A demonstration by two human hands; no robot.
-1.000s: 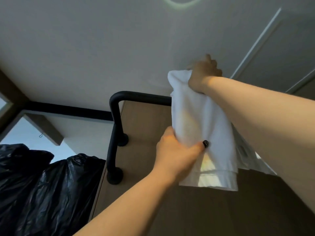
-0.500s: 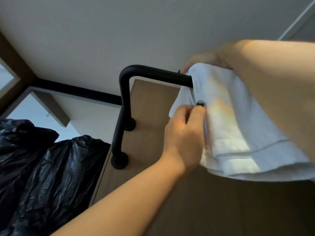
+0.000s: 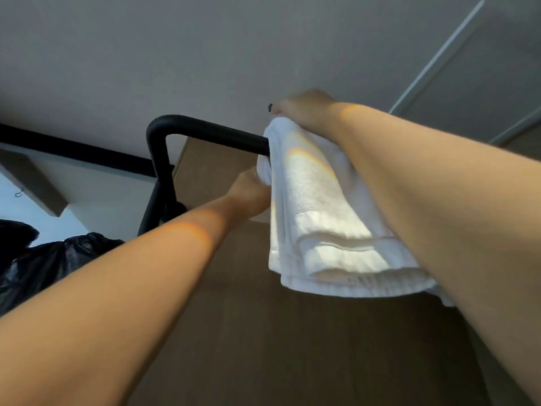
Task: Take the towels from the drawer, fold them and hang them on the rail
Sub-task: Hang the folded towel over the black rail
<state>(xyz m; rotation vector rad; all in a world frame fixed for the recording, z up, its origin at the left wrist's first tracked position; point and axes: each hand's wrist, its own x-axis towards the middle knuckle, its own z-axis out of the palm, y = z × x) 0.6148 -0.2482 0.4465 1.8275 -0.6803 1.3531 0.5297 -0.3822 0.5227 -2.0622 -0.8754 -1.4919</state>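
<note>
A folded white towel (image 3: 328, 218) hangs over the black rail (image 3: 210, 131), seen from below. On top of the towel where it crosses the rail lies my right hand (image 3: 304, 108), fingers curled over the fold. My left hand (image 3: 251, 191) reaches up behind the towel's left edge and grips the layer on the far side; its fingers are hidden by the cloth. The towel's near end hangs low toward the camera, and my right forearm covers its right side.
The rail bends down at its left end into a black post (image 3: 159, 177) fixed to a wooden panel (image 3: 222, 303). Black plastic bags (image 3: 44, 265) bulge at the lower left. Above is a grey ceiling (image 3: 205, 54), with a door frame (image 3: 439, 57) at the upper right.
The towel has gone from held up in front of the rail to draped over it. My left hand slid from the towel's front face to behind its left edge.
</note>
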